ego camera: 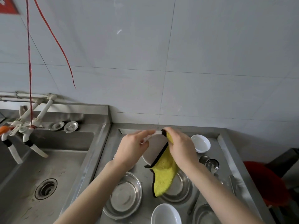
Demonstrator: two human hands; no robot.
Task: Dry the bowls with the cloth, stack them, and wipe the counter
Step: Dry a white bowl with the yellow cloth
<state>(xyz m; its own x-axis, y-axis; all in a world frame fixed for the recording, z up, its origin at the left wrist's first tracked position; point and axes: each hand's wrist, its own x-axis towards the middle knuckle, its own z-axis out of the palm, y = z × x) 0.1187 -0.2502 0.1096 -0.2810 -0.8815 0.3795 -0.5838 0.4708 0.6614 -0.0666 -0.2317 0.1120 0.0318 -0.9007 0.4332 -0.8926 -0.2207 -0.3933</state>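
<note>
Drying white bowl (pixel 155 149) held tilted over the worktop (pixel 116 139) near its back edge: left hand (pixel 131 151) fingers pinch rim, right hand (pixel 182 149) fingers pinch yellow cloth (pixel 163 175) over it; best rotate bowl through cloth.

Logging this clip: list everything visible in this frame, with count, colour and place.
held bowl: one, white, above the counter, between both hands
cloth: one, yellow with black edging, over the held bowl's edge, hanging down
other bowls: two, white, on the counter, far right and near edge
steel dishes: at least three, silver, on the counter
cup: one, steel, counter's right side
sink: one, steel, left
taps: two, white, over the sink
strings: two, red, hanging at left
left hand: one, pinches the held bowl's rim
right hand: one, grips the cloth
</note>
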